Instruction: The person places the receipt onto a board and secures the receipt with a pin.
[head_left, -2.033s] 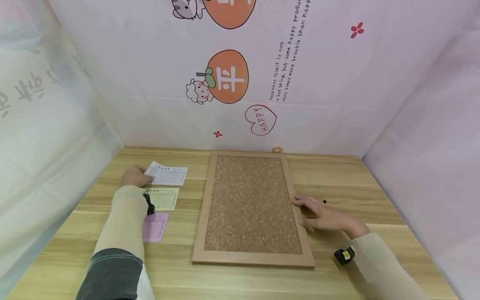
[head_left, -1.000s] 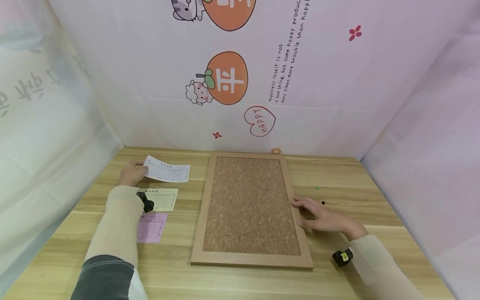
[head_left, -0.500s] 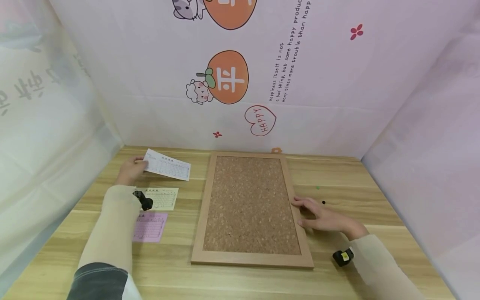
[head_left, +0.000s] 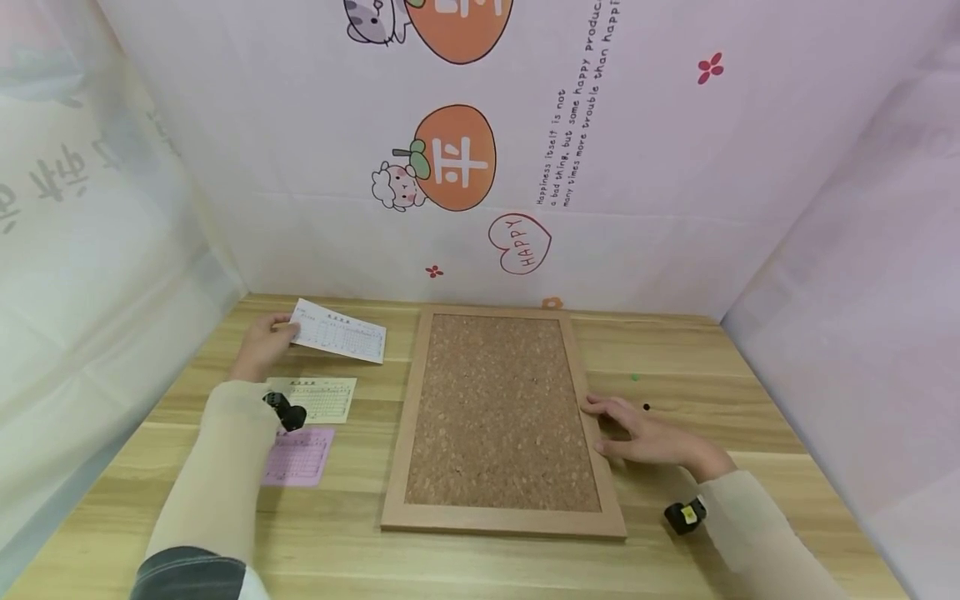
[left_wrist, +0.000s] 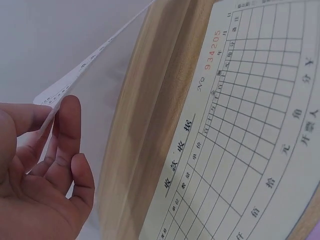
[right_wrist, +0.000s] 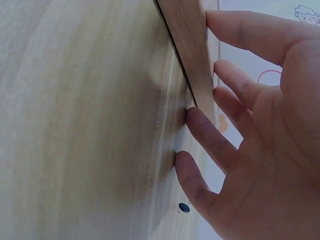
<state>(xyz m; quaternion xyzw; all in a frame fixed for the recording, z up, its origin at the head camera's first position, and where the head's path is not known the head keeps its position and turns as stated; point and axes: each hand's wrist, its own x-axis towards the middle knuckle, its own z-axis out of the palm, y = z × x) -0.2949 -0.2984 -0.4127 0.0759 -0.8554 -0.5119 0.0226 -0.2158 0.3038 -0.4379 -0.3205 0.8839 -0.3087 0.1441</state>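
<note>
White slip (head_left: pixel 341 333) in left hand (head_left: pixel 264 343), right hand (head_left: pixel 651 435) against corkboard (head_left: pixel 502 412)

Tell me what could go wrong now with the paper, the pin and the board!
The thin white printed paper slip could bend or slip, since the left hand pinches it at just one end. The small black round-headed pin sits loose near the right hand, so it might get knocked away or prick. The brown cork board with a wooden frame might slide if bumped, as the right hand only touches its side.
</note>
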